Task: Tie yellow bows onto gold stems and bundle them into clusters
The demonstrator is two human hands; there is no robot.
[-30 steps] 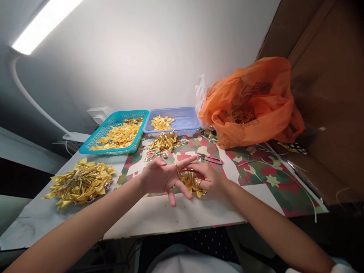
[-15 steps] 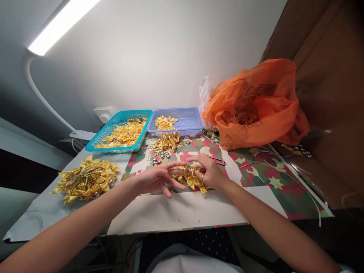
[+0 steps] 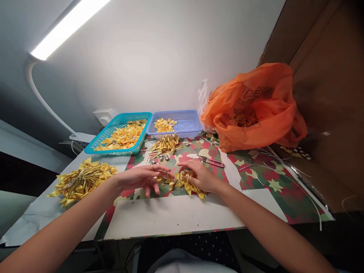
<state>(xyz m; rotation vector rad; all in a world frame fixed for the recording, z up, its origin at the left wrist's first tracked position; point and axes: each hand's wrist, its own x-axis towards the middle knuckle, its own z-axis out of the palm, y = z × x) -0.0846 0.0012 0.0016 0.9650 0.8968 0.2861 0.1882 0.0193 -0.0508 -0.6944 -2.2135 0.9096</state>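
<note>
Over the middle of the table, my right hand (image 3: 203,176) curls around a cluster of yellow ribbon bows (image 3: 193,189) with gold loops, some looped about its fingers. My left hand (image 3: 145,177) is just to the left, fingers apart and stretched toward the right hand, a gold loop around a finger. Some yellow bows lie between and partly under the hands. Behind them is a pile of bows with gold cords (image 3: 166,144), with small silver bells (image 3: 163,157) in front of it. Pink thread snips (image 3: 214,163) lie beyond my right hand.
A large bundle of gold-corded bows (image 3: 82,180) sits at left. Behind are a teal basket (image 3: 95,149) and a blue basket (image 3: 187,123), both holding yellow bows. An orange plastic bag (image 3: 256,136) stands at right beside cardboard (image 3: 321,113). A lamp (image 3: 65,30) hangs upper left.
My left hand has moved left, away from the right hand, and turned more palm-down. My right hand has shifted slightly left, showing more of the snips. More bows show between the hands.
</note>
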